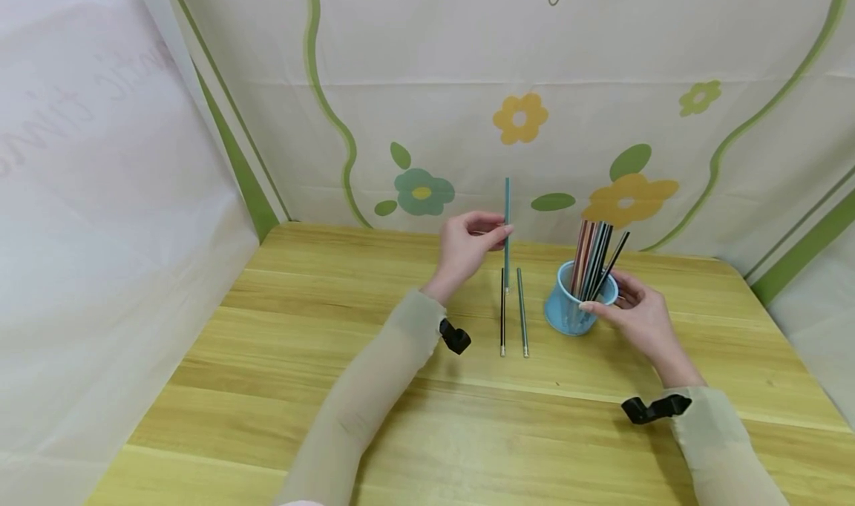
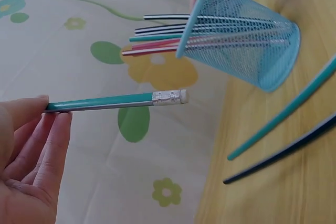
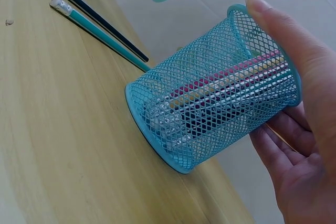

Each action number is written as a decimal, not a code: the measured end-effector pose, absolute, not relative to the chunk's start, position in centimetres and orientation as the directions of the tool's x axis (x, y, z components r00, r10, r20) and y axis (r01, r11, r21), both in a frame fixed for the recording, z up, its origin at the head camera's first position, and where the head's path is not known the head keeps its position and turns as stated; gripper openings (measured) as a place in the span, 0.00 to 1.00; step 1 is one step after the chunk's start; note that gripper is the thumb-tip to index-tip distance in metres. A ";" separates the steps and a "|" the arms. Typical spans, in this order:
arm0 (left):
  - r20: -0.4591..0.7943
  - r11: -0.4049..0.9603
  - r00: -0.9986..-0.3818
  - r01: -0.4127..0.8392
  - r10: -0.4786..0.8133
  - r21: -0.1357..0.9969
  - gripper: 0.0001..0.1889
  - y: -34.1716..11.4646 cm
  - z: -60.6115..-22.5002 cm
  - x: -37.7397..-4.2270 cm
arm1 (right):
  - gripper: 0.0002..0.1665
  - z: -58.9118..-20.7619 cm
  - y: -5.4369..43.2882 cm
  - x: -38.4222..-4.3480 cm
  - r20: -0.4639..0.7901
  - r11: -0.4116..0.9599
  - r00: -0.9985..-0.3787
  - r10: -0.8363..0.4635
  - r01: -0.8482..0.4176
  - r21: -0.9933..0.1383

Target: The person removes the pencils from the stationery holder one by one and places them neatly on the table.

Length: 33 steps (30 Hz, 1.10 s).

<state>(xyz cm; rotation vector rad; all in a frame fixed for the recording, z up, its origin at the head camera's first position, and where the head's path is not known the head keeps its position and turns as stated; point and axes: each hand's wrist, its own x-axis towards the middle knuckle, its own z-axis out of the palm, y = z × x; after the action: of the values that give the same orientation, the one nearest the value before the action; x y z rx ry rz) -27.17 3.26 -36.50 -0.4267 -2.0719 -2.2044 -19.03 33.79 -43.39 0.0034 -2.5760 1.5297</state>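
Note:
My left hand pinches a teal pencil between thumb and fingers. It is held upright above the table, its white eraser end pointing down. My right hand grips the rim of a light blue mesh pencil cup, thumb on the near side and fingers behind. Several pencils in red, teal and dark colours lean inside the cup, eraser ends at the bottom. Left of the cup, a black pencil and another teal pencil lie side by side on the table, eraser ends toward me.
The wooden table carries these things near its back edge. Behind it hangs a pale curtain printed with flowers and leaves, and more fabric hangs at the left side. Black wrist mounts sit on both sleeves.

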 end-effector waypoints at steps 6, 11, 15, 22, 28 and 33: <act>0.188 -0.050 -0.974 0.183 0.126 0.982 0.09 2.3 -38.1 -27.1 | 0.50 -43.4 33.8 -19.0 0.123 0.478 -0.990 0.073 -0.074 -0.875; 0.161 -0.017 -0.979 0.160 0.128 0.987 0.06 1.6 -39.3 -26.9 | 0.49 -43.4 33.8 -19.1 0.131 0.480 -0.989 0.074 -0.080 -0.874; 0.124 -0.005 -0.982 0.124 0.140 0.992 0.06 1.2 -40.2 -26.9 | 0.49 -43.4 33.7 -19.1 0.133 0.481 -0.988 0.077 -0.080 -0.873; 0.004 0.026 -0.984 0.009 0.176 1.000 0.09 0.9 -42.2 -27.0 | 0.50 -43.5 33.7 -19.1 0.131 0.483 -0.989 0.070 -0.081 -0.872; -0.059 0.086 -0.980 -0.043 0.190 0.995 0.11 1.0 -43.6 -27.0 | 0.49 -43.2 33.5 -19.0 0.136 0.474 -0.988 0.071 -0.086 -0.876; -0.140 0.108 -0.974 -0.122 0.179 0.987 0.14 1.2 -44.4 -26.9 | 0.50 -43.2 33.6 -19.0 0.130 0.482 -0.989 0.071 -0.080 -0.873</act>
<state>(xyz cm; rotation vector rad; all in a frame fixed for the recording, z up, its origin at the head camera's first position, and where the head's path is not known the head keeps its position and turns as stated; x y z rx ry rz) -26.86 1.24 -44.40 -0.0648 -2.4928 -2.2629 -18.95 33.59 -43.24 0.0084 -2.5734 1.5279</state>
